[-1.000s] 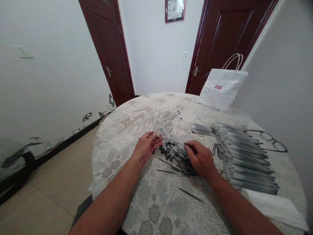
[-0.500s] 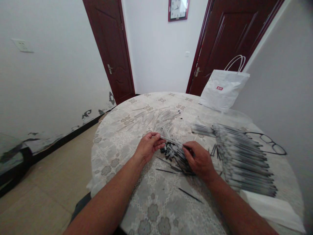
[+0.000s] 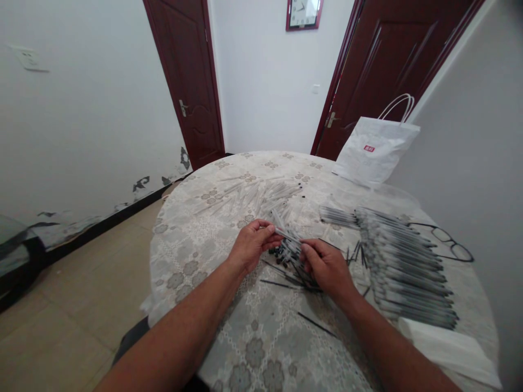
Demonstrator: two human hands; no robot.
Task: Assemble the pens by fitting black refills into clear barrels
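And straight ahead of me, the red-framed clock [image 3: 303,15] hangs between two dark red doors [image 3: 183,71]; right of me, a white bag [image 3: 376,152] stands, handles up, black-framed glasses [image 3: 451,243] lie nearer, and a socket [image 3: 29,59] sits on the left wall [image 3: 90,120]!

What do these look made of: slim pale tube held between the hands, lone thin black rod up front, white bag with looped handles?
Slim pale tube: probably smooth plastic; it looks translucent, though blurred.
Lone thin black rod: likely dull plastic, no bright glint; metal not ruled out.
White bag with looped handles: matte, creased sides suggest paper or plastic film.
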